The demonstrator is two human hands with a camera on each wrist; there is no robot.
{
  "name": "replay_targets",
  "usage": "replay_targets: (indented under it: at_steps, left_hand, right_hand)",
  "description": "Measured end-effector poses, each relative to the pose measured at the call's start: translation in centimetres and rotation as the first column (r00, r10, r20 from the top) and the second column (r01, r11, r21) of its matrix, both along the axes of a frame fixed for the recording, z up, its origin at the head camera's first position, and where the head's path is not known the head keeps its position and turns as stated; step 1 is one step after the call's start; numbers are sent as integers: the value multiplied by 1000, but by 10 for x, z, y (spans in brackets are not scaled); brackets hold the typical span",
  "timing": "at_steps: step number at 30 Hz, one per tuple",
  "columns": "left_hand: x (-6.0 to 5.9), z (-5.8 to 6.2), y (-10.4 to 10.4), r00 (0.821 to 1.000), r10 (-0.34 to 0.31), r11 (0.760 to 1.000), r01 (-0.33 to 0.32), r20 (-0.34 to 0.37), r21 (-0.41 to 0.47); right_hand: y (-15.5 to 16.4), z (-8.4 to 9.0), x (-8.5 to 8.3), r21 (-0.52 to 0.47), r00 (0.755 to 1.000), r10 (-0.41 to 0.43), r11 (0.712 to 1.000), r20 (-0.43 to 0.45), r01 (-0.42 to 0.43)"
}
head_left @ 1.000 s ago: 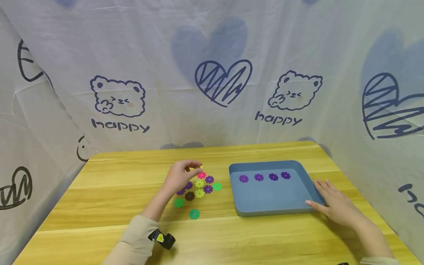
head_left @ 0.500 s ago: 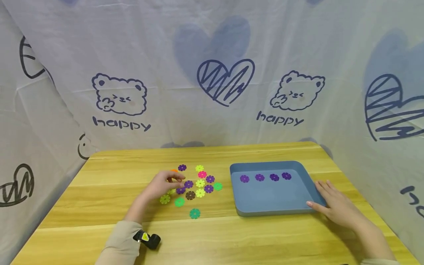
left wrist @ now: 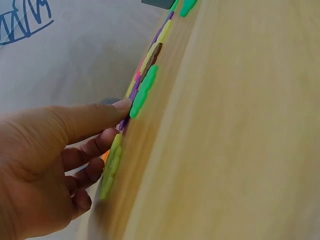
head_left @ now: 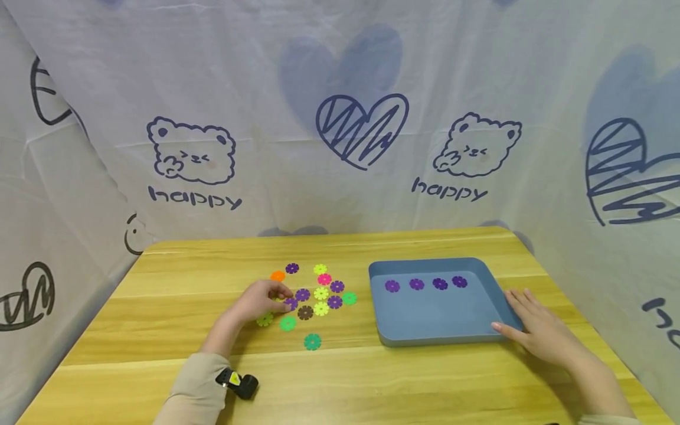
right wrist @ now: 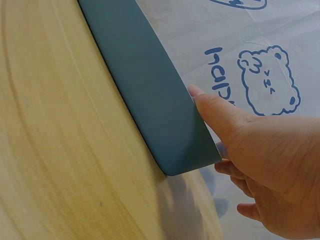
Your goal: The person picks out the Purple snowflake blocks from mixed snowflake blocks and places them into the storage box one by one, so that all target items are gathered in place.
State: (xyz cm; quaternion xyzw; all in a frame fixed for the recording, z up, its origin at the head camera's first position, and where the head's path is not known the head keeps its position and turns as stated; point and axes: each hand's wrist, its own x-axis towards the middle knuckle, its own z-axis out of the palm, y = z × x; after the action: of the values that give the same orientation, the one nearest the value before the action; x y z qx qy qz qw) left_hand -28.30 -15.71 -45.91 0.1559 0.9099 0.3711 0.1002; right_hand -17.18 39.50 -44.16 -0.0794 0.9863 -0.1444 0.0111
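In the head view, the left hand [head_left: 260, 302] reaches the left side of a scatter of flower-shaped discs [head_left: 321, 293] on the desk [head_left: 340, 383]. Its thumb touches a purple disc [head_left: 293, 302]; the index finger arches just above, leaving a small gap. A strip of wood runs between the light-green disc [head_left: 349, 298] and the left wall of the blue tray [head_left: 443, 321], and a broader stretch lies in front, past the teal disc [head_left: 312, 342]. The tray holds four purple discs [head_left: 417, 284] in a row along its far side. The right hand [head_left: 547, 330] sits between the tray's right wall and the desk's right edge, fingers spread.

In the left wrist view, thumb and index finger stand slightly apart at the purple edge, beside a green disc [left wrist: 144, 92]; whether they pinch it I cannot tell.

In the right wrist view, the thumb rests on the tray's rim, the other fingers loosely bent outside its corner.
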Motion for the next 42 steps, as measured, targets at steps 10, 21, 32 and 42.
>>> replay_targets:
  at_steps: [10, 21, 32, 42]
  left_hand:
    - [2, 4, 2, 999, -25, 998, 23, 27, 59]
    - [6, 19, 9, 996, -31, 993, 21, 85, 117]
    - [1, 48, 41, 993, -121, 988, 121, -5, 91]
    - [-3, 68, 86, 980, -193, 972, 197, -47, 131]
  right_hand:
    - [-1, 1, 0, 11, 1000, 2, 1000, -13, -2]
    - [-1, 1, 0, 21, 1000, 1, 1000, -16, 0]
    - [-2, 3, 0, 36, 1000, 3, 999, -10, -3]
    - [-2, 3, 1, 53, 1000, 12, 999, -18, -11]
